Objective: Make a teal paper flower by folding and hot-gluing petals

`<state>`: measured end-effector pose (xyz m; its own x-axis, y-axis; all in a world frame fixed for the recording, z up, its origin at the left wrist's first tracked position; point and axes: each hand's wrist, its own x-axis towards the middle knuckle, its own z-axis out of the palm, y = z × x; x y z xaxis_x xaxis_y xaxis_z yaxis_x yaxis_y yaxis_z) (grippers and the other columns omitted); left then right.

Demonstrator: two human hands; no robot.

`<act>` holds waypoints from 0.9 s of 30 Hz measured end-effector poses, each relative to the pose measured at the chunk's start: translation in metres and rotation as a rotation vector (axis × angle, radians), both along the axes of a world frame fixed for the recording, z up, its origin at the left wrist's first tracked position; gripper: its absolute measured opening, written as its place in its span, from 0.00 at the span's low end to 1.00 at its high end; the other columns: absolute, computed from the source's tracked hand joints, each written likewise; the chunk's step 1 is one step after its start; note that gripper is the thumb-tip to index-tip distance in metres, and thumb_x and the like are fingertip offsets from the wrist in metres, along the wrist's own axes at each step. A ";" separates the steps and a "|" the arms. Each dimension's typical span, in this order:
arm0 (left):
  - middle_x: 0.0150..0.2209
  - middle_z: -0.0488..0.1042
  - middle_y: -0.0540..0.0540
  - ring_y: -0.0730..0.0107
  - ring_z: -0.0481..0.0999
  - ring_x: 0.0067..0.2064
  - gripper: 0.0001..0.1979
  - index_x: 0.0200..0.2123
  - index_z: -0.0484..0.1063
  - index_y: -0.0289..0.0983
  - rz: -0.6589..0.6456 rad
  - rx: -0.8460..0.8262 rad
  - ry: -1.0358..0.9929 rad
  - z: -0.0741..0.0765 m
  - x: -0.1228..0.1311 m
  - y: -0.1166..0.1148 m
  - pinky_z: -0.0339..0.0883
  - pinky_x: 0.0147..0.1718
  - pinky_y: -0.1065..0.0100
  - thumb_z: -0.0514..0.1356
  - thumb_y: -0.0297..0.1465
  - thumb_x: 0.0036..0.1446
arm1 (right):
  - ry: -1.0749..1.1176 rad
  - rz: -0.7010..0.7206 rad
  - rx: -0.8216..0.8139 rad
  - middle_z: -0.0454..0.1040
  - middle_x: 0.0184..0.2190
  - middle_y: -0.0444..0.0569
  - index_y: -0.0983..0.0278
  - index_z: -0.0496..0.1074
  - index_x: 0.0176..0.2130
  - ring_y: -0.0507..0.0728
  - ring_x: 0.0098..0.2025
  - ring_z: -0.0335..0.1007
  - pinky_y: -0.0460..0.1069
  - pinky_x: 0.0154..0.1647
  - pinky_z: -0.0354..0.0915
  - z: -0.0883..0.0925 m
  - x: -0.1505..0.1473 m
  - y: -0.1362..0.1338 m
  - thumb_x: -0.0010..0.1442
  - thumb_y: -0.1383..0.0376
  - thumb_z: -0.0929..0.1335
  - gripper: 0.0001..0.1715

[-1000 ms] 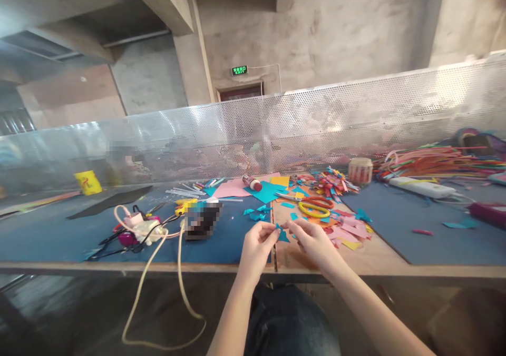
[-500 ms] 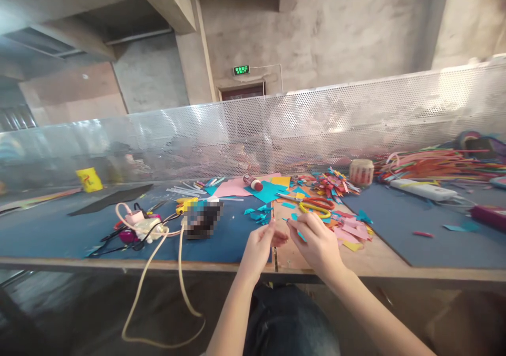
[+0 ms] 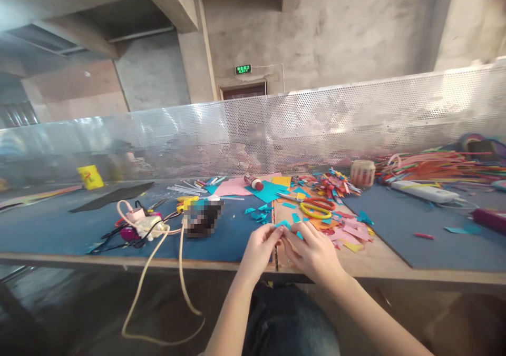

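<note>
Blue paper piece (image 3: 283,223), one in number, sits at the meeting fingertips of the person's two hands, above the near part of the bare wooden strip between two dark boards. The left hand (image 3: 261,246) pinches it with thumb and fingers nearly together; the right hand (image 3: 316,248), its fingers curled, closes on it from the other side. How much of the piece lies hidden within the fingers cannot be told.

One squat jar (image 3: 362,174) with reddish markings stands at the back, right of the paper cuttings; its contents cannot be made out. One red-capped bottle (image 3: 253,181) lies on its side across one pink sheet (image 3: 233,187) and a blue sheet (image 3: 272,191); its filling is hidden. One yellow packet (image 3: 90,177) stands at the far left.

Beyond the right hand lie scissors with one yellow handle (image 3: 315,211) and an orange one; whether they make one pair or two is unclear. One white power strip (image 3: 425,190) and one small pink stick (image 3: 424,236) lie to the right. The loose pink scraps (image 3: 351,230) overlap too much to count.
</note>
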<state>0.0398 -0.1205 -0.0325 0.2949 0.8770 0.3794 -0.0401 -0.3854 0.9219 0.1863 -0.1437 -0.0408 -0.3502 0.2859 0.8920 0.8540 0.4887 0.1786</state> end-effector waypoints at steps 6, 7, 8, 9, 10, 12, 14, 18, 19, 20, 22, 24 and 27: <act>0.31 0.76 0.43 0.64 0.73 0.36 0.16 0.32 0.73 0.32 0.016 -0.005 -0.005 -0.002 -0.003 0.001 0.65 0.36 0.68 0.59 0.41 0.53 | 0.241 0.262 -0.369 0.65 0.35 0.51 0.63 0.72 0.46 0.54 0.32 0.63 0.48 0.33 0.64 0.007 0.000 -0.014 0.60 0.66 0.60 0.17; 0.31 0.76 0.43 0.64 0.73 0.35 0.16 0.32 0.73 0.32 0.017 -0.006 -0.007 -0.001 -0.003 0.000 0.65 0.36 0.68 0.59 0.41 0.52 | 0.297 0.304 -0.433 0.64 0.35 0.51 0.62 0.72 0.45 0.53 0.32 0.63 0.48 0.33 0.64 0.009 0.001 -0.015 0.61 0.66 0.60 0.17; 0.31 0.76 0.42 0.64 0.74 0.35 0.16 0.32 0.73 0.32 0.018 -0.009 -0.010 0.000 -0.003 0.000 0.65 0.36 0.68 0.59 0.41 0.52 | 0.351 0.342 -0.489 0.64 0.35 0.50 0.62 0.73 0.44 0.53 0.33 0.64 0.48 0.33 0.64 0.011 0.002 -0.016 0.62 0.65 0.59 0.17; 0.31 0.77 0.42 0.63 0.74 0.35 0.16 0.32 0.74 0.32 0.018 -0.013 -0.013 0.001 -0.003 -0.001 0.65 0.37 0.68 0.59 0.41 0.52 | 0.399 0.373 -0.534 0.64 0.34 0.50 0.61 0.74 0.42 0.53 0.33 0.64 0.48 0.34 0.64 0.014 0.004 -0.016 0.62 0.65 0.58 0.17; 0.31 0.77 0.42 0.63 0.74 0.35 0.16 0.32 0.74 0.32 0.017 -0.018 -0.018 0.001 -0.002 -0.001 0.65 0.37 0.68 0.59 0.41 0.52 | 0.447 0.395 -0.567 0.64 0.33 0.49 0.61 0.75 0.39 0.54 0.34 0.64 0.48 0.34 0.64 0.017 0.005 -0.015 0.63 0.64 0.58 0.17; 0.31 0.78 0.42 0.62 0.75 0.36 0.15 0.33 0.74 0.32 0.017 -0.031 -0.024 0.002 -0.001 -0.002 0.65 0.37 0.68 0.60 0.40 0.52 | 0.551 0.405 -0.590 0.64 0.32 0.49 0.62 0.75 0.37 0.54 0.35 0.65 0.48 0.35 0.63 0.022 0.008 -0.011 0.63 0.61 0.59 0.17; 0.31 0.78 0.43 0.62 0.76 0.36 0.14 0.32 0.73 0.33 0.021 -0.044 -0.023 0.002 -0.001 -0.002 0.65 0.37 0.68 0.60 0.39 0.52 | 0.635 0.372 -0.605 0.66 0.33 0.49 0.63 0.74 0.39 0.54 0.32 0.64 0.48 0.32 0.62 0.027 0.012 -0.005 0.62 0.59 0.61 0.16; 0.31 0.78 0.44 0.63 0.76 0.35 0.13 0.30 0.73 0.33 0.013 -0.049 -0.012 0.004 0.000 -0.004 0.66 0.37 0.67 0.60 0.39 0.52 | 0.620 0.387 -0.784 0.71 0.32 0.48 0.64 0.75 0.34 0.53 0.30 0.63 0.48 0.31 0.60 0.034 0.015 0.007 0.58 0.57 0.63 0.15; 0.31 0.78 0.44 0.63 0.76 0.35 0.13 0.30 0.73 0.33 0.004 -0.054 -0.010 0.004 0.000 -0.004 0.66 0.37 0.67 0.60 0.39 0.52 | 0.607 0.410 -0.831 0.72 0.31 0.48 0.64 0.75 0.31 0.54 0.31 0.64 0.48 0.32 0.60 0.035 0.016 0.009 0.58 0.57 0.64 0.15; 0.32 0.78 0.44 0.63 0.76 0.35 0.13 0.31 0.73 0.33 -0.006 -0.062 -0.009 0.004 0.000 -0.005 0.66 0.38 0.67 0.60 0.38 0.52 | 0.604 0.429 -0.866 0.73 0.30 0.48 0.64 0.74 0.29 0.54 0.32 0.65 0.48 0.33 0.61 0.035 0.016 0.010 0.57 0.57 0.64 0.16; 0.32 0.78 0.44 0.62 0.77 0.36 0.12 0.31 0.73 0.33 -0.016 -0.082 -0.006 0.004 0.000 -0.005 0.66 0.39 0.66 0.60 0.38 0.52 | 0.620 0.438 -0.899 0.73 0.29 0.47 0.65 0.74 0.27 0.55 0.33 0.66 0.49 0.35 0.61 0.035 0.016 0.012 0.56 0.57 0.65 0.15; 0.32 0.78 0.44 0.61 0.77 0.37 0.12 0.32 0.73 0.33 -0.019 -0.096 0.000 0.004 0.000 -0.004 0.66 0.40 0.65 0.60 0.38 0.52 | 0.634 0.439 -0.911 0.73 0.29 0.47 0.65 0.73 0.28 0.54 0.32 0.66 0.49 0.34 0.60 0.035 0.017 0.013 0.55 0.58 0.65 0.14; 0.31 0.78 0.44 0.60 0.77 0.38 0.12 0.31 0.72 0.33 -0.009 -0.094 0.012 0.002 0.000 -0.003 0.66 0.40 0.65 0.59 0.38 0.51 | 0.627 0.459 -0.960 0.72 0.27 0.46 0.66 0.73 0.29 0.54 0.31 0.65 0.48 0.32 0.60 0.036 0.019 0.014 0.54 0.58 0.65 0.13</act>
<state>0.0395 -0.1237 -0.0303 0.3064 0.9061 0.2919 -0.0322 -0.2966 0.9545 0.2058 -0.1293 -0.0047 -0.1784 0.8810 0.4381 0.3776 0.4725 -0.7963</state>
